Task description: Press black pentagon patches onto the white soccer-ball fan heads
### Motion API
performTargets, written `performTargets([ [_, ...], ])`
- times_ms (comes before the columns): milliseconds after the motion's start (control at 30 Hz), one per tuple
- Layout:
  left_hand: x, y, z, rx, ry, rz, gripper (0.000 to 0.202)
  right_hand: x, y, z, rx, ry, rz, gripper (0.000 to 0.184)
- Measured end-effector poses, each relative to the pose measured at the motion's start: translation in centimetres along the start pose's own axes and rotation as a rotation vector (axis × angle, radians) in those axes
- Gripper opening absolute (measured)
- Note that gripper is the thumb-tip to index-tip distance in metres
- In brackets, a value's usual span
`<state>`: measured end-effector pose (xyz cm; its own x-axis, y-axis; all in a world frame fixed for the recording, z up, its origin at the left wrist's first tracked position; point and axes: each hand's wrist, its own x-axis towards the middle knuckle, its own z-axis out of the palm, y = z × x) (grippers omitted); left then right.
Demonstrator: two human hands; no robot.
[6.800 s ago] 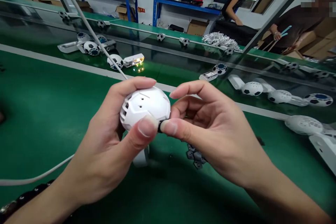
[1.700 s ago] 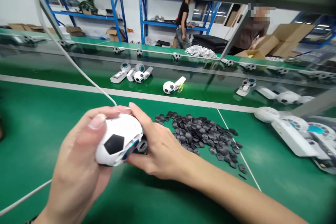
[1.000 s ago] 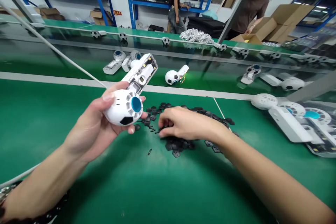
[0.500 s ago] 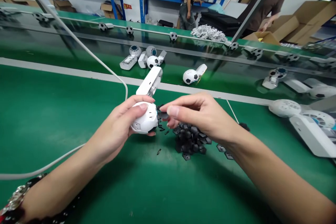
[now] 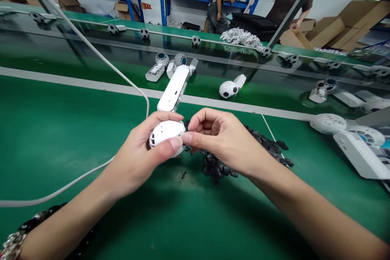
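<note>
My left hand (image 5: 137,158) is closed around the white ball-shaped head of a handheld fan (image 5: 166,131), thumb across its front. The fan's long white handle points away from me, over the pale strip. At the right side of the head, my right hand (image 5: 225,140) pinches with thumb and index finger. A black hexagonal piece sits at those fingertips, mostly hidden by them and by the head. Beneath and behind my right hand lies a pile of black pieces (image 5: 217,167), partly covered by it. One tiny dark part (image 5: 183,175) lies in front of the fan.
Several white fans with black patches, such as one fan (image 5: 229,89), rest on the green belt beyond the pale strip. More fan parts (image 5: 362,152) lie at right. A white cable (image 5: 91,44) crosses the left side. Two people stand behind, near cardboard boxes (image 5: 350,28).
The fan's head has turned in my left hand, and its handle reaches farther up. My right fingertips have brought the black piece against the head's side. The view has shifted slightly.
</note>
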<state>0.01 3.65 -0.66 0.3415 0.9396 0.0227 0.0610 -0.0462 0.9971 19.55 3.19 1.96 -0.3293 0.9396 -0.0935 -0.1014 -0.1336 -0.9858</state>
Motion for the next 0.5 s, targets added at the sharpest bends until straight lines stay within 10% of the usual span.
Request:
performTargets([
  [267,-0.3,0.7,0.2,0.02,0.068,0.012,0.037,0.4,1.7,0.1,0.028,0.023,-0.037,0.046],
  [500,-0.6,1.2,0.1,0.081,0.068,0.054,0.029,0.3,2.5,0.8,0.187,-0.234,-0.045,0.106],
])
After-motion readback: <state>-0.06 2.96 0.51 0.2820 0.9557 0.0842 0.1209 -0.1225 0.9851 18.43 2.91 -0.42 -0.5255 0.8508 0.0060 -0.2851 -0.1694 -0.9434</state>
